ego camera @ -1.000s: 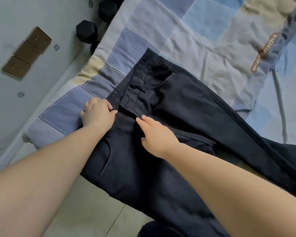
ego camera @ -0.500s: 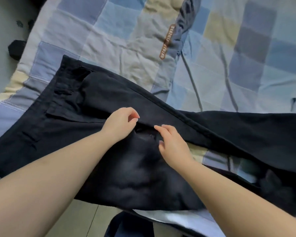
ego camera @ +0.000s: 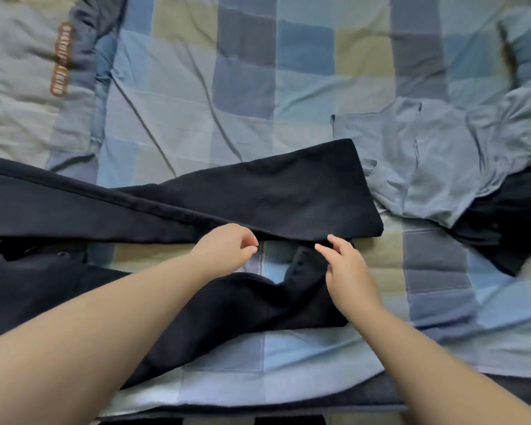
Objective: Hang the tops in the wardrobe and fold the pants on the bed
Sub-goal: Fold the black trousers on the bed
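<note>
On the checked bed (ego camera: 304, 87), black pants (ego camera: 273, 191) spread under both hands, left hand (ego camera: 227, 251) loosely curled, right hand (ego camera: 347, 268) relaxed, neither gripping.

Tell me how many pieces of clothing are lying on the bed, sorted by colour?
Dark navy: 2, the pants spread across the bed, and a dark garment partly under the light one at the right.
Light blue-grey: 1, a crumpled garment.
Total: 3 on the checked bedspread.
</note>
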A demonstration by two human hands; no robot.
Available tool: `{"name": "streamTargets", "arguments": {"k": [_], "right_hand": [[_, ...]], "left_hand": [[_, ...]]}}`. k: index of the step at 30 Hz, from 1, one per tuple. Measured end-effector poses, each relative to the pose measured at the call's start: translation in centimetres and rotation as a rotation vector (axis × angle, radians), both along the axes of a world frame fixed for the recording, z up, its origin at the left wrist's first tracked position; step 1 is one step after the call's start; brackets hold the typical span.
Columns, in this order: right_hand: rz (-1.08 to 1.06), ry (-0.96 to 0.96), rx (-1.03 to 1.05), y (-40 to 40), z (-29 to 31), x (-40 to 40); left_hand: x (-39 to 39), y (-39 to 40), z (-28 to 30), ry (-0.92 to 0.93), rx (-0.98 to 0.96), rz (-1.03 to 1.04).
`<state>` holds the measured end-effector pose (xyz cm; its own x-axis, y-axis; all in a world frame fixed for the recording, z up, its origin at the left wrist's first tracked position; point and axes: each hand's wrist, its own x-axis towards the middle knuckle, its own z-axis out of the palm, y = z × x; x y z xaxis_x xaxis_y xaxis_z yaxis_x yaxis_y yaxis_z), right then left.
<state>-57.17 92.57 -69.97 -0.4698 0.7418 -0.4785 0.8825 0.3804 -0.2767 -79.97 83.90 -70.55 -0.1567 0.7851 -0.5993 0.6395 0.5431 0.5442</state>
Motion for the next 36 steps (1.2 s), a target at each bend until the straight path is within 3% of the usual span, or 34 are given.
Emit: {"name": "streamTargets", "arguments": {"k": [7,12,17,22,30,33,36], "right_hand": [[-0.062,-0.193,-0.105,5.8,-3.5,8.0],[-0.084,0.021,-0.051,8.8,-5.8,8.0],[0.283,-0.243,0.214,11.1,-7.5,8.0],[0.260,0.078,0.367,11.9,-4.6,6.5],[-0.210,0.725,0.228,13.8,7.5,1.8],[-0.314,0.797,0.250,16.0,10.4,0.3],[-0.347,0.673,0.292,19.4,10.8,-0.8]], "left_hand": [[10.1,4.9,-5.0,0.219,0.080,-0.351],[12.4,5.9,-7.7,0.256,0.057,-0.268],[10.9,6.4,-7.8,0.373,0.204,-0.283],[8.6,7.8,-4.3,0.400,0.340,-0.220],[4.5,12.5,5.8,0.461,0.584,0.011],[3.2,14.7,7.7,0.475,0.672,0.004],[2.3,17.4,7.3,0.483,0.628,-0.084]]}}
